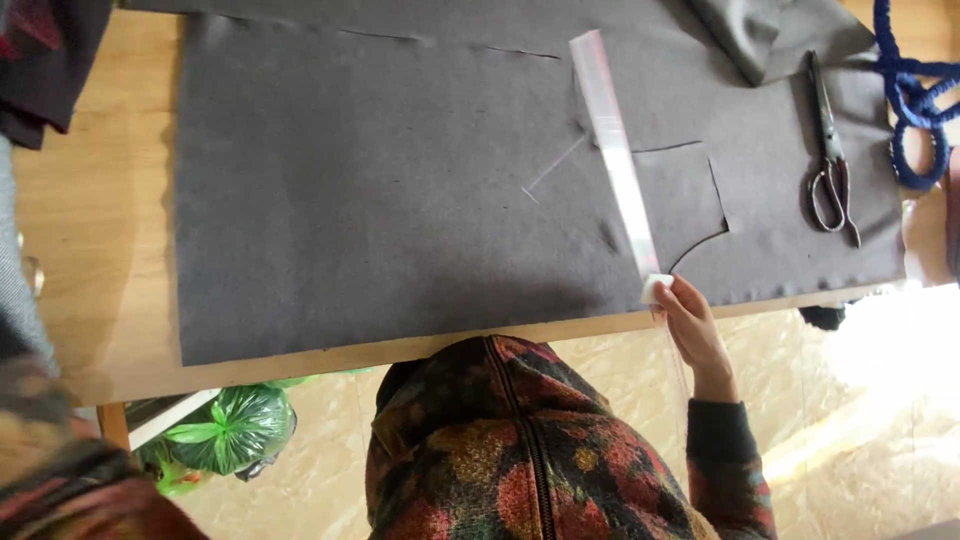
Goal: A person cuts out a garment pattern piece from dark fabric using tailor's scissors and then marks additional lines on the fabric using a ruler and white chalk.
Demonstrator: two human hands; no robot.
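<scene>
My right hand is at the table's near edge, pinching a small white piece of chalk against the near end of a long clear ruler. The ruler lies slanted across a dark grey fabric that covers most of the wooden table. Faint chalk lines show on the fabric left of the ruler, and a cut outline curves to its right. Of my left arm, only a blurred patterned sleeve shows at the bottom left; the hand itself is out of view.
Dark scissors lie closed on the fabric at the right. A blue rope coils at the right edge. A folded grey fabric piece sits at the back. A green plastic bag lies under the table.
</scene>
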